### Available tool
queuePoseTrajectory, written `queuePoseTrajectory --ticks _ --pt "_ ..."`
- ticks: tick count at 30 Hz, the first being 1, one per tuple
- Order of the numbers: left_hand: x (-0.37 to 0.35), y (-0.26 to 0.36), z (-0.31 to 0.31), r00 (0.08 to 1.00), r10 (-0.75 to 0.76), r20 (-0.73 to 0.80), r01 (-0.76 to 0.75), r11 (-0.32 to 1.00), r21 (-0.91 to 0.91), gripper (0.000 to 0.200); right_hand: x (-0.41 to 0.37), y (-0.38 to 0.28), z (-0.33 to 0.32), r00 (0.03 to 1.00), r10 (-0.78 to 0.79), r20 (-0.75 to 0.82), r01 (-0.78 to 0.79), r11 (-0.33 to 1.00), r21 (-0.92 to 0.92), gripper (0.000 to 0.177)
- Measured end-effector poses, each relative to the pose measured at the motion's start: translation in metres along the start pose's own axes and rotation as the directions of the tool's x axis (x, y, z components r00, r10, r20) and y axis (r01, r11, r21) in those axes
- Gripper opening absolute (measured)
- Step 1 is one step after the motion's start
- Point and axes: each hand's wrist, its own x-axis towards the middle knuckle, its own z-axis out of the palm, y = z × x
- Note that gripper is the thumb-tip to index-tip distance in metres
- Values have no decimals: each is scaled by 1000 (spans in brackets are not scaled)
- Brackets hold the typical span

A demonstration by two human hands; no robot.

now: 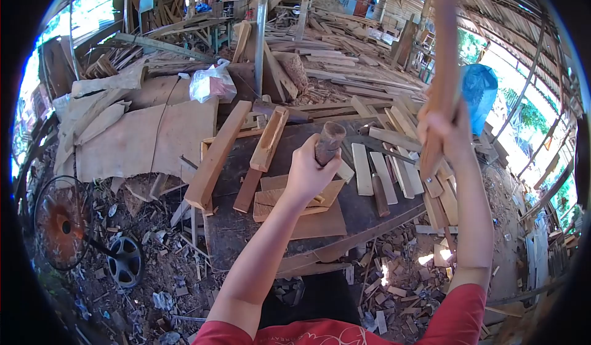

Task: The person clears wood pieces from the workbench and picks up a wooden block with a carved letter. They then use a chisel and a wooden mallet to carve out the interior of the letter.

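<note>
My left hand (313,171) is wrapped round the dark, worn wooden handle of a chisel (330,140); its blade is hidden below my fist. Under that hand lies a light wooden block (271,207) on the dark workbench (229,237). Raised at the right, my right hand (446,129) grips a long wooden bar (444,49), which points upward and is blurred by motion. The bar is well apart from the chisel handle. A mortised wooden piece (269,138) and a thick beam (218,157) lie left of my left hand.
Several pale wood strips (363,169) and a wooden-handled tool (380,194) lie on the bench's right. A metal post (261,37) stands behind, near a white plastic bag (212,83). A wheel (125,262) is at lower left. Wood scraps (394,289) litter the ground.
</note>
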Motion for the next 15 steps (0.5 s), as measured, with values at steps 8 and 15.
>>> queuePoseTrajectory --ticks 8,15 --pt "-4 5 -2 1000 16 -6 -16 1000 -9 21 19 -10 -24 894 -15 448 -40 993 113 75" --pt "-6 -1 -1 994 101 -51 -102 995 -7 20 15 -12 1 692 -77 718 265 952 -153 75"
